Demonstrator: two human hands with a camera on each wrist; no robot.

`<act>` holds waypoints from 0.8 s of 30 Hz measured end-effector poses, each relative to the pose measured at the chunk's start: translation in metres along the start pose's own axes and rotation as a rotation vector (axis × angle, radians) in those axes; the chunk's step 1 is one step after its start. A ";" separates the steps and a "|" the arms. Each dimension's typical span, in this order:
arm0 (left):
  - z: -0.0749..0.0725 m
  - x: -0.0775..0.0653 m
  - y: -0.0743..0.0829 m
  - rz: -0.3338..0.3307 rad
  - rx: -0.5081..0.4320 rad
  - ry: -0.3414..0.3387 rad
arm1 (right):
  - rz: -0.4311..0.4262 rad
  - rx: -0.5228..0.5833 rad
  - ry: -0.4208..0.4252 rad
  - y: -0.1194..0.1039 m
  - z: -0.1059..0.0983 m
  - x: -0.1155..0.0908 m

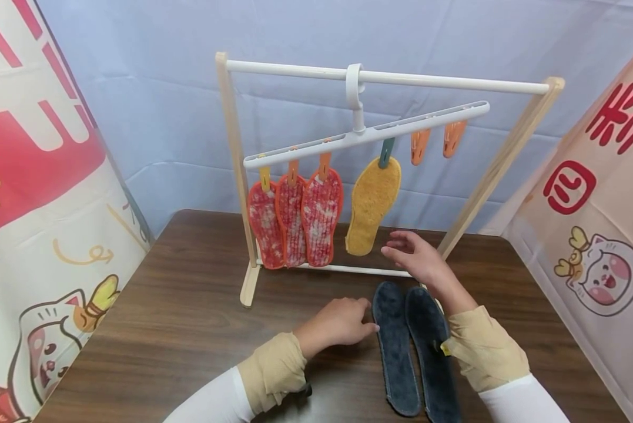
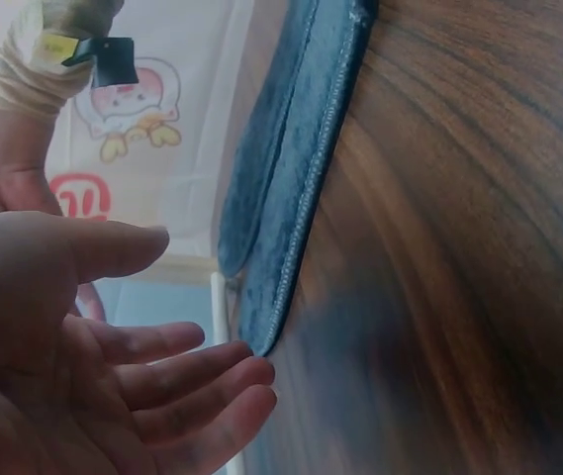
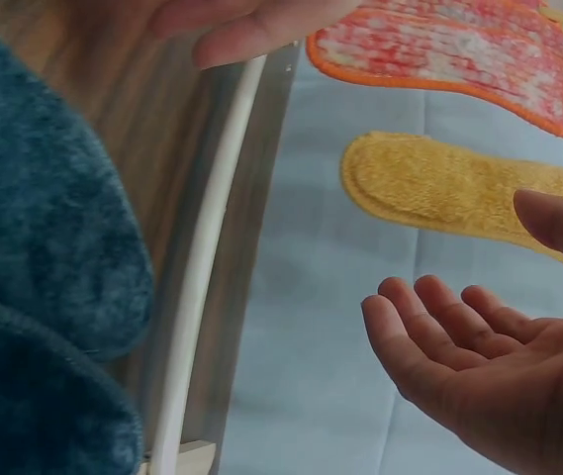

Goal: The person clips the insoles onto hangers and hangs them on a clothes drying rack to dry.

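My left hand (image 1: 341, 322) is low over the table beside the left edge of a dark blue-grey plush insole (image 1: 397, 352). Its fingers are loosely bent with nothing between them. A second dark insole (image 1: 431, 346) lies alongside the first. Just right of the lower end of a hanging yellow insole (image 1: 375, 202) is my right hand (image 1: 421, 261), fingers relaxed and apart, holding nothing. In the right wrist view its palm (image 3: 518, 396) faces the yellow insole. A green clip (image 1: 386, 153) holds that insole on a tilted white hanger (image 1: 316, 147).
Red-and-white insoles (image 1: 322, 220), three of them, hang from clips at the hanger's left. Two orange clips (image 1: 419, 147) dangle at its right with nothing in them. The hanger hooks on a rack's white top bar (image 1: 454, 82). Wooden posts (image 1: 506, 158) stand on the brown table (image 1: 189, 329).
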State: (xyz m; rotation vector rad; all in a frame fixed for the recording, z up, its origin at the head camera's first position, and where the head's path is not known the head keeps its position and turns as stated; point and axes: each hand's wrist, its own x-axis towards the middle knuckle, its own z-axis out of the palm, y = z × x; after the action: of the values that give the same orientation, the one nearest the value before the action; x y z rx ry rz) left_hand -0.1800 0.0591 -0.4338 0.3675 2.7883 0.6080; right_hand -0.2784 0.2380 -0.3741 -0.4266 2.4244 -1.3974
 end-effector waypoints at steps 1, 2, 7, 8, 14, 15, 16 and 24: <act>0.000 0.000 0.000 0.001 0.003 -0.002 | 0.001 -0.008 -0.003 0.002 0.000 -0.001; 0.001 -0.001 0.001 0.003 0.005 -0.005 | 0.002 -0.020 -0.004 0.004 0.001 -0.002; 0.002 -0.003 0.001 0.009 0.027 -0.003 | 0.019 -0.038 -0.032 0.014 0.003 -0.006; 0.003 -0.003 0.001 0.010 0.036 0.000 | 0.023 -0.034 -0.038 0.015 0.003 -0.006; 0.004 -0.006 0.004 0.004 0.067 -0.015 | 0.046 -0.029 -0.067 0.026 0.005 -0.007; 0.004 -0.006 0.005 0.004 0.068 -0.022 | 0.053 -0.028 -0.073 0.028 0.006 -0.008; 0.005 -0.007 0.005 0.006 0.070 -0.028 | 0.059 -0.032 -0.078 0.030 0.006 -0.008; 0.010 -0.011 0.009 0.008 0.088 -0.055 | 0.093 -0.039 -0.088 0.043 0.011 -0.010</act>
State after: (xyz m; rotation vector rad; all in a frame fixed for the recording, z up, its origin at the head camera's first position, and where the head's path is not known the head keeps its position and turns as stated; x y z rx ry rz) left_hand -0.1654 0.0676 -0.4360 0.4066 2.7681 0.4712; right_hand -0.2689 0.2544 -0.4152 -0.3720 2.3718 -1.2681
